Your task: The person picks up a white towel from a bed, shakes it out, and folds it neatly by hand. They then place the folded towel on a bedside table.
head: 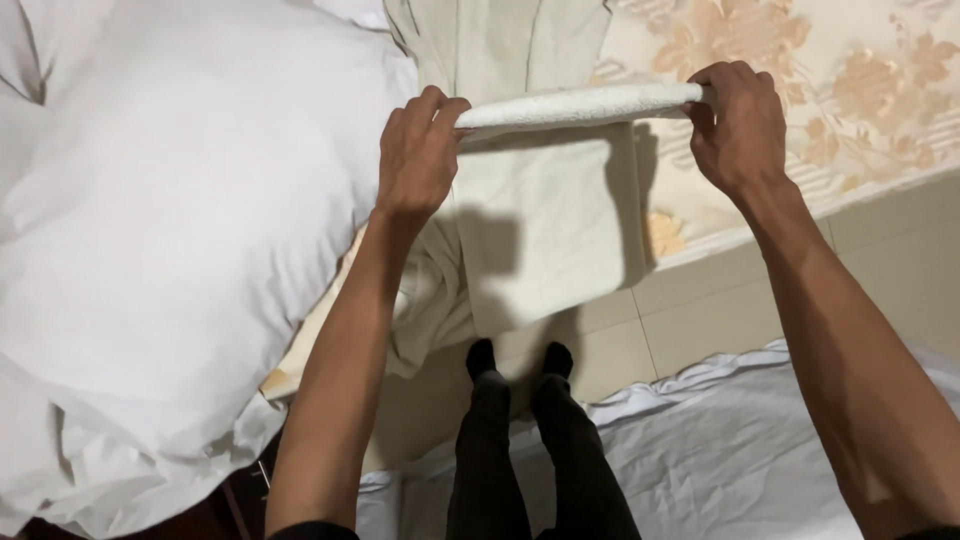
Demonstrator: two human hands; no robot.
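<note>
Left hand [418,150] and right hand [738,125] each pinched shut on an end of the white towel [580,105], stretched level above the floral mattress [860,90]; hanging half likely to sag crooked if either grip loosens; white pillow [170,220] crowding the left.

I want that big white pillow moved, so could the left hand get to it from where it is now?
Probably yes: the pillow lies right beside the left hand with nothing between, though that hand grips the white towel.
</note>
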